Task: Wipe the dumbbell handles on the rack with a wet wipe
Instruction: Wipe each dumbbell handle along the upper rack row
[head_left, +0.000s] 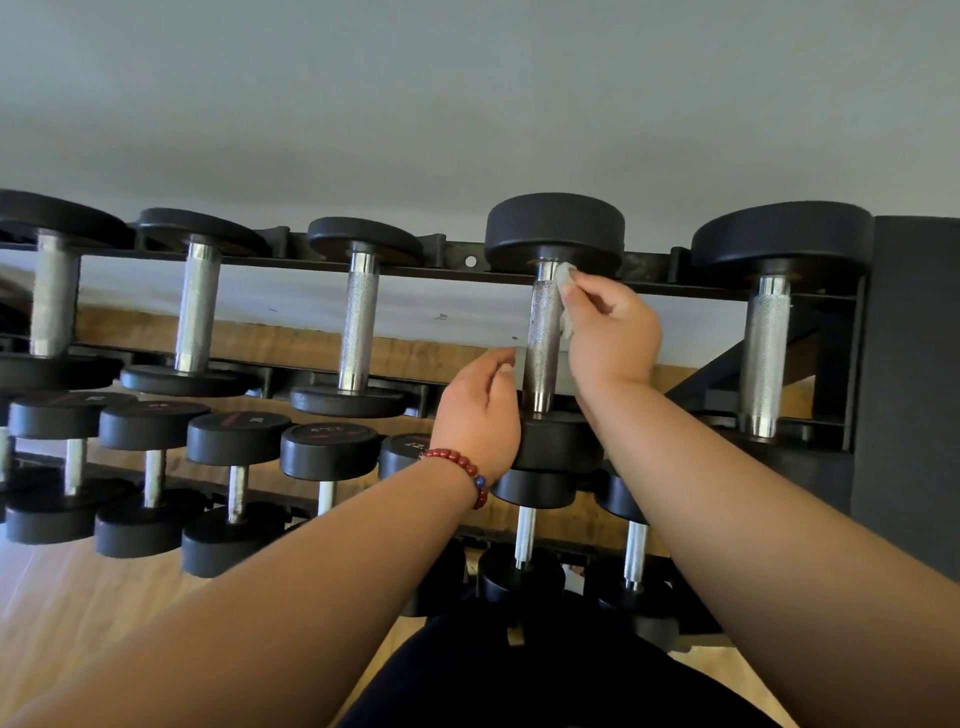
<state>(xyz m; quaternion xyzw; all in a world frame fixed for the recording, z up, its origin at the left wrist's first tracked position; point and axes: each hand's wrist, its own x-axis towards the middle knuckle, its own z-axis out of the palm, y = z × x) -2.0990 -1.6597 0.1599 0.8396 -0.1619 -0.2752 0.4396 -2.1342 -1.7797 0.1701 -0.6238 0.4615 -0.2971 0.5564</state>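
Observation:
A black dumbbell with a knurled chrome handle (541, 338) lies across the top tier of the black rack (457, 260). My right hand (610, 332) pinches a small white wet wipe (565, 291) against the right side of that handle, near its far end. My left hand (480, 410), with a red bead bracelet on the wrist, rests on the dumbbell's near head (558, 441), fingers loosely curled and nothing in them.
Other dumbbells sit on the top tier: three to the left (358, 317) and one to the right (766, 343). A lower tier holds several smaller dumbbells (236, 467). A grey wall rises behind, wood floor (78, 597) lies below, and a dark panel (914, 364) stands at the right.

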